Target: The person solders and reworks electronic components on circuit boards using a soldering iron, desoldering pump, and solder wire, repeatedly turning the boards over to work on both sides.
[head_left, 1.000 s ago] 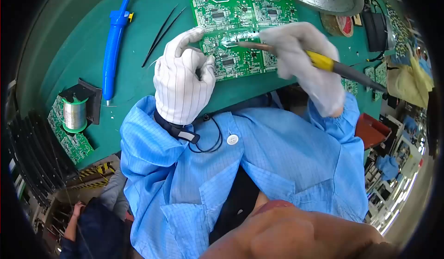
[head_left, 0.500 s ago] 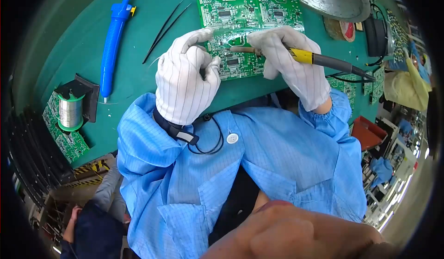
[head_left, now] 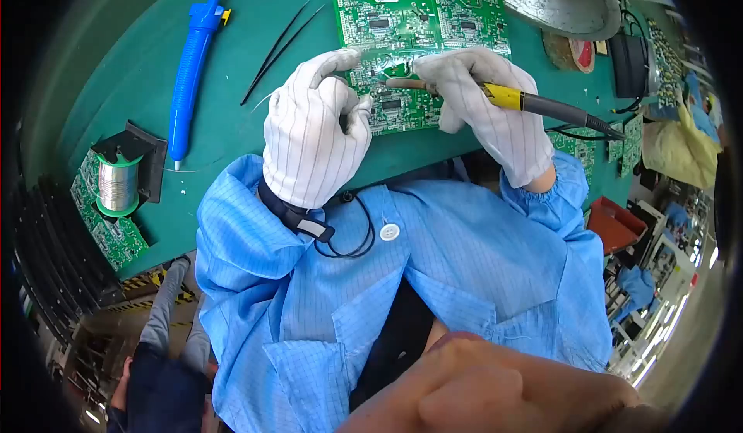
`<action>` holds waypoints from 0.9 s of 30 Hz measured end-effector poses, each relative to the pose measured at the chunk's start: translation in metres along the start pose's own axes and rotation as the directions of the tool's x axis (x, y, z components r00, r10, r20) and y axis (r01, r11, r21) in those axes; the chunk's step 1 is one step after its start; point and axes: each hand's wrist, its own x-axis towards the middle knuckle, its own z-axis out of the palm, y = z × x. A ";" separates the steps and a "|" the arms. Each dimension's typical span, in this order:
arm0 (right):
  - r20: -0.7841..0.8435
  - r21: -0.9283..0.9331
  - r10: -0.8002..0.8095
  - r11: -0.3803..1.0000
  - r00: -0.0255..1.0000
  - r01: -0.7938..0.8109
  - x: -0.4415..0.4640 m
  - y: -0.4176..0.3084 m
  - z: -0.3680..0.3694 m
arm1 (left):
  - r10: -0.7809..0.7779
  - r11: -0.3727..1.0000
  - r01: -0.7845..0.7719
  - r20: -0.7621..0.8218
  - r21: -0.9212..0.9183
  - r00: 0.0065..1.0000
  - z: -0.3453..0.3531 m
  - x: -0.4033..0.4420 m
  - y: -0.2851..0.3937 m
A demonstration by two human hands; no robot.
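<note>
A green circuit board panel [head_left: 422, 27] lies on the green mat. My right hand [head_left: 491, 108], in a white striped glove, is closed round a soldering iron [head_left: 507, 97] with a yellow and black handle. The iron's tip points left, over the middle of the panel. My left hand [head_left: 317, 127], gloved too, rests at the panel's left edge with fingers curled. A thin strand, apparently solder wire, runs out behind it to the left; what its fingertips pinch is too small to make out.
Black tweezers [head_left: 271, 61] and a blue desoldering pump [head_left: 190, 77] lie left. A solder spool [head_left: 118, 188] stands beside more boards [head_left: 116, 243]. A metal dish [head_left: 549, 0] and tape roll [head_left: 569, 51] are at the upper right. Another person [head_left: 162, 386] is at the lower left.
My right hand and the iron have shifted left and slightly down over the panel, and the hand now shows sharply. In the view, the panel sits slightly further right. The person at lower left has moved.
</note>
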 end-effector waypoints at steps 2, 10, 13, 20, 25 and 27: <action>0.004 -0.023 -0.023 0.999 1.000 0.023 0.000 -0.001 -0.001 | 0.008 1.000 -0.008 -0.004 0.004 1.000 0.000 0.001 0.000; 0.016 0.054 0.083 0.995 0.996 -0.083 -0.001 -0.005 -0.005 | 0.007 0.999 -0.008 -0.015 -0.034 1.000 0.001 0.001 -0.001; 0.007 -0.035 -0.032 0.999 0.999 0.033 0.000 0.000 -0.006 | 0.013 1.000 -0.013 -0.011 -0.014 1.000 0.000 0.001 -0.001; -0.001 -0.026 -0.022 0.999 1.000 0.022 -0.001 0.003 -0.003 | 0.003 1.000 -0.003 -0.005 -0.019 1.000 0.000 0.002 0.000; 0.012 -0.009 0.070 0.998 0.997 -0.070 -0.001 -0.001 -0.004 | 0.010 1.000 -0.010 -0.004 -0.019 1.000 0.001 0.002 0.000; 0.004 -0.007 0.069 0.998 0.998 -0.069 -0.001 -0.001 -0.002 | 0.005 1.000 -0.005 0.003 -0.005 1.000 0.001 0.002 0.000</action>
